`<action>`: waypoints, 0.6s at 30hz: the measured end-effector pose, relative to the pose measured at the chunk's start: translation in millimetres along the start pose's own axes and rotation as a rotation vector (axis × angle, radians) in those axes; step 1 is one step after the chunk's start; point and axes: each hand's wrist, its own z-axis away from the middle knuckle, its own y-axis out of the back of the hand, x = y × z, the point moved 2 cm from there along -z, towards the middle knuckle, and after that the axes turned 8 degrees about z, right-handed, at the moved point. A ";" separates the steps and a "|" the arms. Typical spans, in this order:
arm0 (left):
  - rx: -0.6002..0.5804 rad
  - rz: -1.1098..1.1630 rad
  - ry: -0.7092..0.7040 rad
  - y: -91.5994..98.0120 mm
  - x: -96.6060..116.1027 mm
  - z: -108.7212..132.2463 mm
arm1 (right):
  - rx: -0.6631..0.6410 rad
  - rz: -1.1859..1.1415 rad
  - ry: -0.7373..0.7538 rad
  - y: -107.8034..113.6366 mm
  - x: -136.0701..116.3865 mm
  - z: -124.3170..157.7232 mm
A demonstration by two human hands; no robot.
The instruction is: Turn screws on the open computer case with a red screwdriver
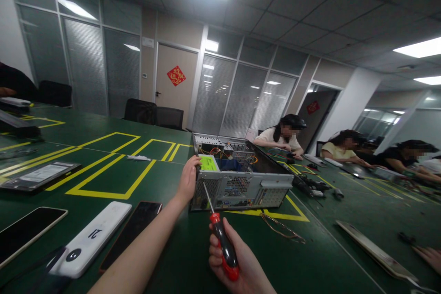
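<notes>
An open computer case point(275, 183) lies on its side on the green table, its rear panel facing me. Inside show coloured wires and a power supply with a bright green label point(208, 163). My left hand point(189, 179) grips the case's left edge beside that label, fingers bent over the top. In my right hand point(229, 250) is a red and black screwdriver point(223, 243), fingers wrapped round its handle. Its thin shaft points up and away, the tip at the rear panel near the power supply's grille. Whether the tip sits in a screw I cannot tell.
At left lie a hard drive point(41, 175), a white power bank point(94, 239) and two phones, one dark point(132, 234). Glasses point(282, 228) rest right of the case. Farther right are a long flat metal piece point(374, 248), black cables point(310, 186) and several people working.
</notes>
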 end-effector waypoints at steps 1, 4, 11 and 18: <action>0.000 -0.001 0.001 0.0 -0.2 0.1 | -0.012 -0.012 -0.010 -0.5 0.5 0.6; 0.007 -0.001 0.001 0.0 -1.0 0.3 | -0.050 -0.038 -0.080 -2.1 1.5 2.2; 0.004 -0.004 -0.010 0.2 -2.4 0.4 | 0.051 -0.003 -0.127 -4.9 -2.0 3.5; 0.003 -0.012 -0.021 0.1 -2.1 0.3 | -0.056 -0.003 -0.132 -4.7 -2.5 6.6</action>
